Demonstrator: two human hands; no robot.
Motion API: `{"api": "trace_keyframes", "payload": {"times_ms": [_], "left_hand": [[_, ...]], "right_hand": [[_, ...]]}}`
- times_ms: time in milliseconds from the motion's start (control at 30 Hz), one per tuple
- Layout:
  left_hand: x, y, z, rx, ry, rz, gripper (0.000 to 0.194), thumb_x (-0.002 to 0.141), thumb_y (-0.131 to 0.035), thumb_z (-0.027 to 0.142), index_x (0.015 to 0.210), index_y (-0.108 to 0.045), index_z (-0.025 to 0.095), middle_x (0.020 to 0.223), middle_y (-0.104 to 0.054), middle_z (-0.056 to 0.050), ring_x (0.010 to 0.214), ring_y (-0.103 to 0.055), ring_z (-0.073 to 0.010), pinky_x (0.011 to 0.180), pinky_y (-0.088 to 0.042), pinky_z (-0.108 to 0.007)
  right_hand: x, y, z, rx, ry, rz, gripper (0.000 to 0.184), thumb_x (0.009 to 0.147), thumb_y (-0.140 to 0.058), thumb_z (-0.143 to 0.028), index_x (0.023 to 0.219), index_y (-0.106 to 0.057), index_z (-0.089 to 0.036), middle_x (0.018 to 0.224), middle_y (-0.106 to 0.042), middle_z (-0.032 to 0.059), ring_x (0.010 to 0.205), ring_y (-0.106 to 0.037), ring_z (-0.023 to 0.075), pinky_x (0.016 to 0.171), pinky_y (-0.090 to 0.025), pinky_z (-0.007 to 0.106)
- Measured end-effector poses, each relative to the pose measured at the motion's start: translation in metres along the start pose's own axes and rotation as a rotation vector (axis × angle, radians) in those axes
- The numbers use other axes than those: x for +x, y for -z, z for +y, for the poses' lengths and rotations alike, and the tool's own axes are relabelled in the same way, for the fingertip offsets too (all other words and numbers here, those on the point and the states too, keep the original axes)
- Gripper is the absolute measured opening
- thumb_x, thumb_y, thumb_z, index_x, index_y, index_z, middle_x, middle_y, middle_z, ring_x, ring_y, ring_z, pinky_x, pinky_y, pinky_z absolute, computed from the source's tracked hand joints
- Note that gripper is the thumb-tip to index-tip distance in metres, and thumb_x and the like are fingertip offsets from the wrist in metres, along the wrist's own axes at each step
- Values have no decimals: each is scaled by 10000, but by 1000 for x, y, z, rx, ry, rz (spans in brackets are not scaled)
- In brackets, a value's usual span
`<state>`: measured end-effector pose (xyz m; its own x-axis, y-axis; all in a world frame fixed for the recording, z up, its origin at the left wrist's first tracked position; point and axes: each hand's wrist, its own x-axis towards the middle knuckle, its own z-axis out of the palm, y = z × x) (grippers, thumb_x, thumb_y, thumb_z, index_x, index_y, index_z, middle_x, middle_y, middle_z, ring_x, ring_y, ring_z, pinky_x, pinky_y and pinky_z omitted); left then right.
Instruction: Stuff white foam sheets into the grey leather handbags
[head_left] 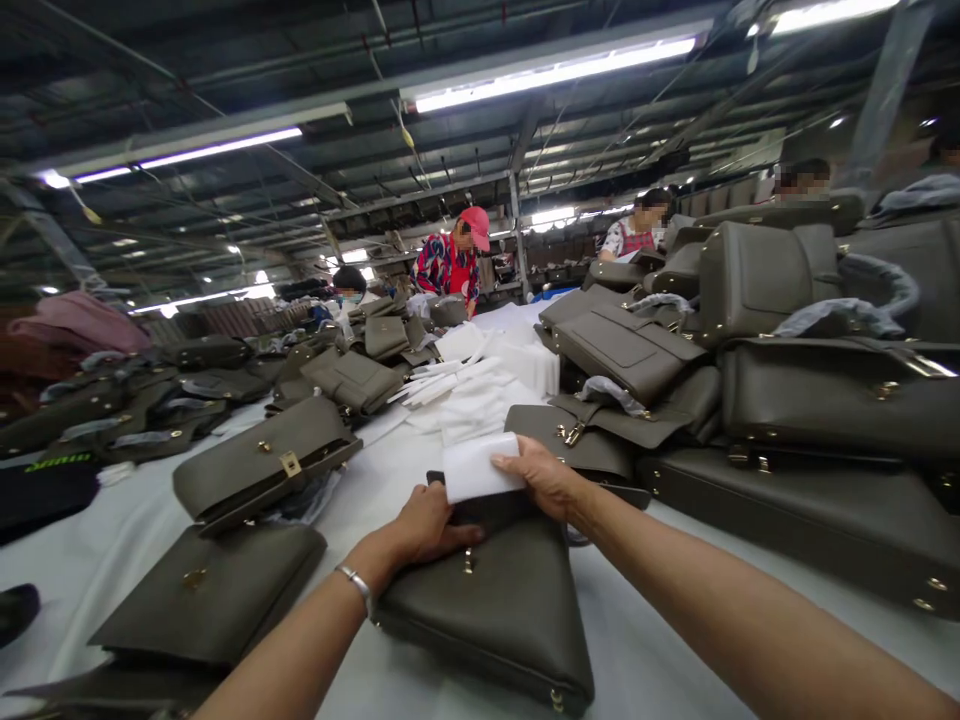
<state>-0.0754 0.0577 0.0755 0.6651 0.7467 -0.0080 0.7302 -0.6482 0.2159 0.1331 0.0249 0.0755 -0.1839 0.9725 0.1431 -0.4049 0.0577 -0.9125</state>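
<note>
An olive-grey handbag point(495, 610) lies in front of me on the white-covered table, its gold clasp facing up. My left hand point(431, 525) grips the bag at its far edge, thumb lying across the front panel near the clasp. Between the thumb and fingers of my right hand point(551, 478) is a folded white foam sheet point(480, 468), held just over the bag's far edge. The sheet's lower edge meets the dark opening; whether any of it is inside I cannot tell. The fingers of my right hand are partly hidden behind the sheet.
Loose white foam sheets point(469, 395) lie beyond the bag. Similar handbags are piled high on the right point(832, 400), with more on the left point(259, 460). Across the table, a person in a red cap point(450, 260) and other people stand among bags.
</note>
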Motion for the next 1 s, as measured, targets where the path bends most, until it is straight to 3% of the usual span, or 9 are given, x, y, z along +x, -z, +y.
{"api": "trace_keyframes", "payload": {"times_ms": [100, 267, 367, 433, 600, 800, 933, 1000], "left_hand": [[-14, 3, -2, 23, 6, 51, 446, 819, -557, 594, 970, -611, 178, 967, -603, -88, 918, -522, -271, 848, -391, -391], [-75, 11, 7, 40, -155, 322, 225, 911, -524, 400, 933, -517, 176, 935, -542, -65, 884, -462, -226, 808, -371, -374], [-118, 12, 20, 75, -264, 457, 63, 918, -529, 231, 952, -510, 183, 931, -547, -55, 899, -460, -210, 835, -352, -373], [-145, 9, 31, 102, -296, 518, 70, 900, -527, 141, 954, -521, 185, 931, -565, -50, 907, -467, -203, 860, -339, -379], [-202, -6, 63, 190, -215, 669, 175, 882, -477, 66, 946, -596, 177, 950, -668, -36, 943, -516, -208, 857, -331, -377], [-238, -13, 93, 257, 35, 580, 191, 873, -438, 111, 921, -602, 197, 1284, -607, -28, 1108, -476, -273, 889, -329, -426], [-244, -12, 94, 152, 59, 526, 224, 795, -489, 104, 937, -597, 239, 1350, -558, 4, 1223, -407, -280, 943, -302, -449], [-246, -12, 93, 114, 55, 486, 317, 762, -512, 96, 1018, -593, 266, 1374, -531, 6, 1250, -377, -286, 954, -301, -459]], "right_hand": [[8, 9, 9, -63, 29, 130, 516, 623, -751, -401, 1019, -530, -154, 938, -648, 53, 813, -579, 184, 731, -460, 295], [-20, 10, 9, -285, 90, 242, 374, 665, -707, -321, 932, -490, -175, 838, -573, 3, 794, -515, 172, 734, -412, 293], [-48, -4, 2, -550, 161, 237, 335, 721, -635, -346, 967, -480, -179, 849, -553, 13, 796, -504, 185, 725, -403, 305], [-67, -16, -5, -715, 218, 237, 335, 756, -590, -358, 1017, -479, -182, 896, -564, 29, 821, -513, 194, 738, -408, 313], [-101, -49, -27, -951, 307, 205, 324, 819, -557, -311, 1113, -471, -206, 960, -583, 33, 827, -537, 187, 748, -424, 309], [-122, -83, -42, -1058, 447, 137, 317, 825, -575, -254, 1124, -476, -216, 1038, -594, 44, 874, -567, 184, 771, -447, 308], [-144, -106, -58, -803, 340, 37, 339, 837, -608, -350, 1117, -472, -216, 879, -588, 10, 733, -553, 156, 635, -461, 266], [-154, -115, -60, -813, 327, -52, 365, 828, -630, -355, 1131, -478, -220, 880, -589, 7, 728, -557, 151, 622, -461, 255]]}}
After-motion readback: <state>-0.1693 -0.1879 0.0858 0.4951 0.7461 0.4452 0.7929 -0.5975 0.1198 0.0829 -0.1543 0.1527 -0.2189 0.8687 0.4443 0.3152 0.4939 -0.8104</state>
